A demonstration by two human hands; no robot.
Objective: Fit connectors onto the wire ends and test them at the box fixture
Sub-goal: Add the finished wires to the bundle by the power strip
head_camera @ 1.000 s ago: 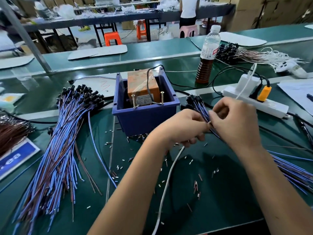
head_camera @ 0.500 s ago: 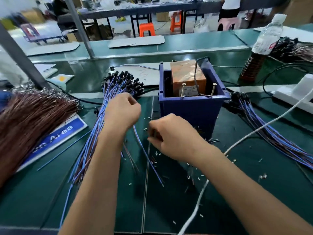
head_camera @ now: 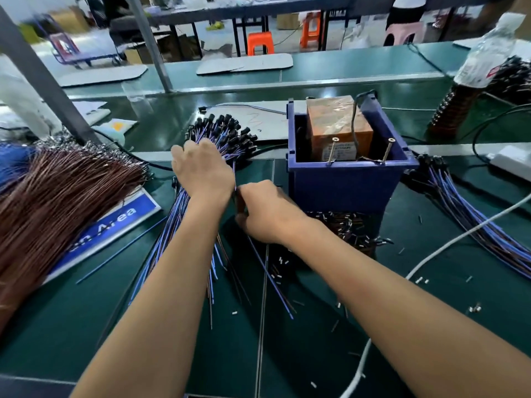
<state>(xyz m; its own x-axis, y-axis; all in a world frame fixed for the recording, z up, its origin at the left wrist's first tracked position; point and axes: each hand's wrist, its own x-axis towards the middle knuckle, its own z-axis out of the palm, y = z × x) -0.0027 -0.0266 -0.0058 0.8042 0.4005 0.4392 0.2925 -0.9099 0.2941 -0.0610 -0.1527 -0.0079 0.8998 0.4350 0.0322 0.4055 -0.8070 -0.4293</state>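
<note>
Lying left of the box, the wire bundle runs long from near to far, plugs at the far end. The left hand curls over it; the right hand, nearer the box, pinches one wire.

We are noting: matt blue plastic box fixture; glossy taped orange block; smooth green mat; metal screws.

Blue wire bundle beside blue box fixture
</note>
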